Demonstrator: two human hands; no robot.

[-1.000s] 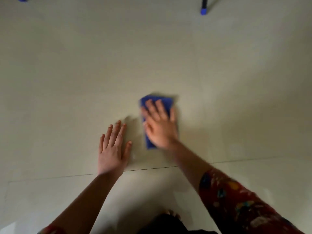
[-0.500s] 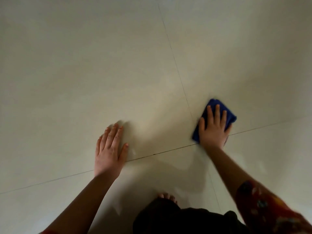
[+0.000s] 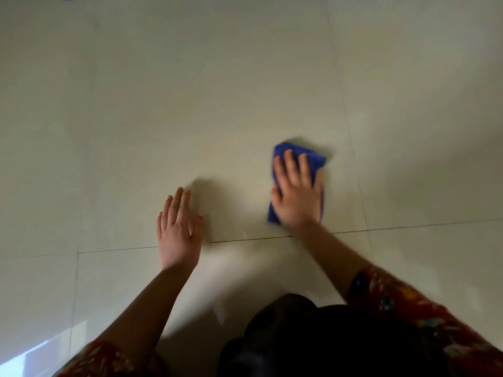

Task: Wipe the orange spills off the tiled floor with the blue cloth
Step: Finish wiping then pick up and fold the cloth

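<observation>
While the right hand [image 3: 298, 194] presses flat on the blue cloth [image 3: 313, 159] and the left hand [image 3: 178, 232] rests spread on the floor [image 3: 190, 91], no orange spills show, so wiping looks nearly finished.

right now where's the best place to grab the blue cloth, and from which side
Probably the far edge of the blue cloth, pinched from above: it lies folded flat on the floor, and mainly that end shows past the flat right hand pressing it.

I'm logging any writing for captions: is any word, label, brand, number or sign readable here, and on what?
None readable. The blue cloth shows no label, the tiled floor is unmarked, and the patterned sleeve bears only blurred coloured shapes.
</observation>
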